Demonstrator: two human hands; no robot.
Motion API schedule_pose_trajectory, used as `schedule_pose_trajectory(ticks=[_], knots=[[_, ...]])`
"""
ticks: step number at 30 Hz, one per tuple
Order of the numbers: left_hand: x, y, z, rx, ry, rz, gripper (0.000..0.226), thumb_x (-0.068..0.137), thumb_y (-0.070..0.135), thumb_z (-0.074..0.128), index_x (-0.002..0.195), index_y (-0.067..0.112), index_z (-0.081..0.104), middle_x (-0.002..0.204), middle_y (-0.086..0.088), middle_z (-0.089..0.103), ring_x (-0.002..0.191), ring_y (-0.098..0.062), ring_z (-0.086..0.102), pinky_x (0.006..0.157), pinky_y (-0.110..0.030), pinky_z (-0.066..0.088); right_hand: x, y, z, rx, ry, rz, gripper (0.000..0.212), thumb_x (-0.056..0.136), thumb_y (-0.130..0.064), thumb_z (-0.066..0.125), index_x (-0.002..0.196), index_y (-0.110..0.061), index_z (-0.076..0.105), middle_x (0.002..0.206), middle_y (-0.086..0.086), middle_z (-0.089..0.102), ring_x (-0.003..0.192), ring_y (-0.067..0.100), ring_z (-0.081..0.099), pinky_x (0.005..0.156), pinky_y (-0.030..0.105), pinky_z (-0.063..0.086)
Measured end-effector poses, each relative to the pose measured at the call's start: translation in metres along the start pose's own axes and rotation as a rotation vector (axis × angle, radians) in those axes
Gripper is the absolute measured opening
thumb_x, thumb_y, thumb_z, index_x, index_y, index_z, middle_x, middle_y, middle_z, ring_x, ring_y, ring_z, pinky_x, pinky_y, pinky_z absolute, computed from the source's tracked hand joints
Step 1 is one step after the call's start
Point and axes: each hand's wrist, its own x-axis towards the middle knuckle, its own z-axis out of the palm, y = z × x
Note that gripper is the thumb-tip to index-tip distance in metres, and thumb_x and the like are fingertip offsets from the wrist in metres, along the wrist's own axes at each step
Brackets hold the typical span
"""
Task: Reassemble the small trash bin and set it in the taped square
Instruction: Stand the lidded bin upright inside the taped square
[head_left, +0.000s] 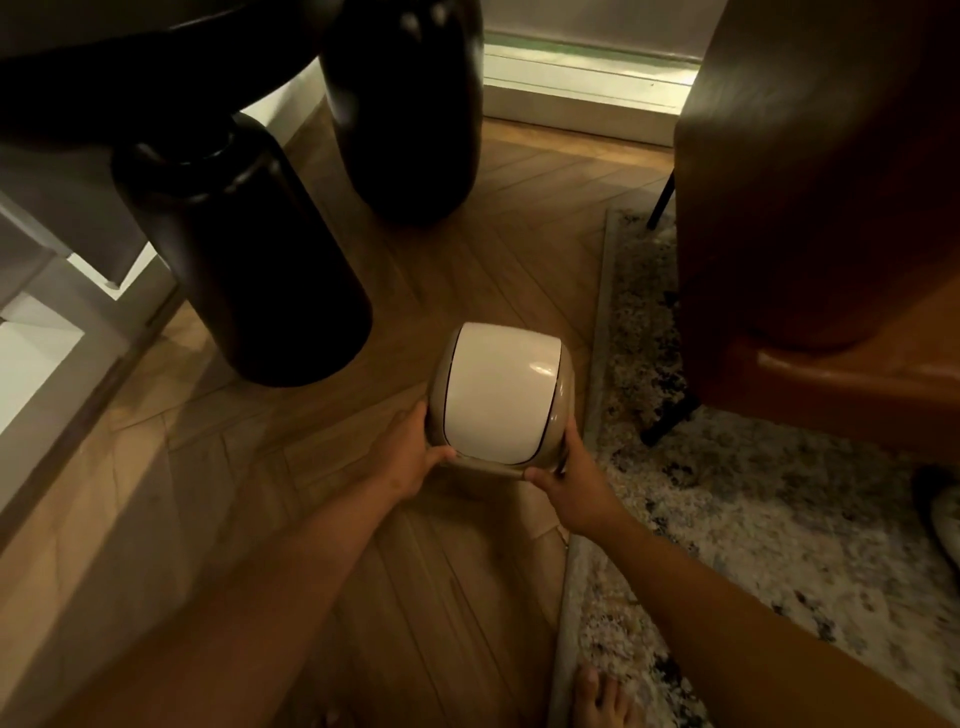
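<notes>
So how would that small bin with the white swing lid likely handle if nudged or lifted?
The trash bin looks like smooth, glossy plastic, so probably light and a bit slippery. Left hand and right hand grip its sides. The white lid may swing if pushed.

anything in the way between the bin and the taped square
Can't say: no taped square shows in this view. Both hands, left and right, already grip the bin over bare wood floor. Nearby stand two black vases, a rug and a chair, none touching it.

No readable text, label or number anywhere
</notes>
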Motion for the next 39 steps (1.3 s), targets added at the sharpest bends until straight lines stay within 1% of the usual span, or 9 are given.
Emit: schedule_pose_trajectory(ticks=[4, 8, 15, 18, 26, 28, 33, 36, 39], knots=[[0.029, 0.007, -0.01, 0.041, 0.004, -0.01, 0.081, 0.079, 0.033, 0.079, 0.146, 0.019, 0.036, 0.146, -0.008, 0.047, 0.133, -0.029, 0.044, 0.107, -0.047, 0.039, 0.03, -0.008, -0.006, 0.011, -0.026, -0.024, 0.105, 0.088, -0.007, 0.073, 0.161, -0.028, 0.001, 0.156, -0.004, 0.04, 0.143, 0.013, 0.037, 0.116, 0.042, 0.036], [0.057, 0.012, -0.016, 0.023, -0.005, 0.001, 0.08, 0.078, 0.028, 0.08, 0.146, 0.018, 0.038, 0.146, -0.008, 0.048, 0.133, -0.029, 0.044, 0.107, -0.041, 0.037, 0.059, -0.014, -0.012, 0.008, -0.046, -0.03, 0.105, 0.088, -0.005, 0.072, 0.161, -0.025, -0.002, 0.156, 0.0, 0.041, 0.143, 0.016, 0.039, 0.116, 0.036, 0.036], [0.098, 0.022, -0.019, -0.044, 0.009, 0.042, 0.077, 0.078, 0.021, 0.081, 0.144, 0.015, 0.042, 0.143, -0.008, 0.052, 0.132, -0.026, 0.046, 0.098, -0.03, 0.034, 0.101, -0.022, -0.026, -0.003, -0.044, -0.029, 0.104, 0.089, -0.009, 0.073, 0.161, -0.02, -0.002, 0.157, 0.003, 0.04, 0.143, 0.017, 0.039, 0.116, 0.039, 0.036], [0.109, 0.026, -0.022, -0.042, 0.009, 0.049, 0.076, 0.078, 0.023, 0.081, 0.143, 0.016, 0.043, 0.142, -0.007, 0.052, 0.131, -0.026, 0.047, 0.101, -0.032, 0.036, 0.113, -0.021, -0.03, -0.024, -0.037, -0.038, 0.105, 0.089, -0.011, 0.073, 0.161, -0.022, -0.002, 0.156, 0.002, 0.042, 0.141, 0.017, 0.041, 0.114, 0.038, 0.039], [0.127, 0.027, -0.021, -0.033, 0.037, 0.073, 0.077, 0.08, 0.027, 0.079, 0.146, 0.022, 0.039, 0.144, -0.004, 0.051, 0.132, -0.023, 0.046, 0.1, -0.032, 0.036, 0.136, -0.019, -0.036, -0.018, -0.036, -0.047, 0.106, 0.09, -0.012, 0.073, 0.16, -0.024, -0.005, 0.158, 0.004, 0.039, 0.138, 0.026, 0.046, 0.108, 0.05, 0.045], [0.134, 0.029, -0.023, -0.03, 0.042, 0.087, 0.077, 0.08, 0.027, 0.079, 0.146, 0.022, 0.039, 0.143, -0.004, 0.051, 0.132, -0.023, 0.046, 0.102, -0.034, 0.037, 0.143, -0.018, -0.037, -0.02, -0.033, -0.051, 0.105, 0.09, -0.012, 0.073, 0.161, -0.023, -0.003, 0.157, 0.003, 0.041, 0.136, 0.026, 0.049, 0.108, 0.048, 0.045], [0.142, 0.03, -0.027, -0.033, 0.009, 0.093, 0.08, 0.08, 0.026, 0.079, 0.148, 0.021, 0.037, 0.147, -0.004, 0.048, 0.135, -0.024, 0.042, 0.108, -0.04, 0.037, 0.154, -0.013, -0.042, -0.041, -0.031, -0.063, 0.105, 0.088, -0.017, 0.076, 0.161, -0.022, 0.0, 0.159, -0.002, 0.038, 0.143, 0.012, 0.035, 0.117, 0.035, 0.034], [0.139, 0.032, -0.026, -0.038, 0.017, 0.095, 0.081, 0.08, 0.025, 0.079, 0.149, 0.02, 0.036, 0.146, -0.004, 0.049, 0.135, -0.023, 0.043, 0.103, -0.032, 0.035, 0.153, -0.013, -0.042, -0.04, -0.02, -0.063, 0.106, 0.086, -0.018, 0.077, 0.161, -0.023, 0.002, 0.16, -0.002, 0.037, 0.145, 0.014, 0.035, 0.118, 0.039, 0.033], [0.136, 0.036, -0.027, -0.027, 0.032, 0.09, 0.08, 0.081, 0.024, 0.079, 0.149, 0.019, 0.036, 0.146, -0.004, 0.049, 0.134, -0.023, 0.044, 0.098, -0.028, 0.034, 0.151, -0.018, -0.042, -0.03, -0.012, -0.053, 0.107, 0.086, -0.016, 0.078, 0.161, -0.025, 0.002, 0.157, 0.001, 0.041, 0.14, 0.023, 0.044, 0.113, 0.048, 0.04]])
